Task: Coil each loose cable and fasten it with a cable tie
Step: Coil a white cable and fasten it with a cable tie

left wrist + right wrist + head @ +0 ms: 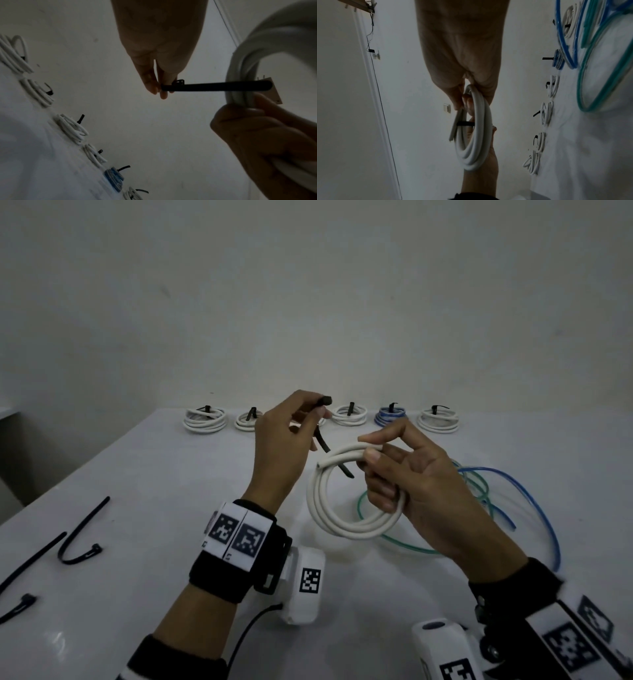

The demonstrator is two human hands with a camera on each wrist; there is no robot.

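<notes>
My right hand point(404, 474) grips a coiled white cable point(329, 508) and holds it upright above the table; the same white coil point(474, 142) hangs from my fingers in the right wrist view. My left hand point(291, 433) pinches the head end of a black cable tie point(325, 440). The tie's strap passes through the coil's loop just under its top, and its tip pokes out near my right thumb. In the left wrist view the black cable tie point(214, 86) runs straight from my left fingertips point(154, 88) to the white coil point(243, 70).
Several tied coils point(346, 415) line the table's far edge, one of them blue point(390, 416). Loose green cable point(394, 542) and blue cable point(548, 515) lie under my right hand. Spare black ties point(82, 535) lie at the left. The grey table point(154, 474) ends in an edge at the left.
</notes>
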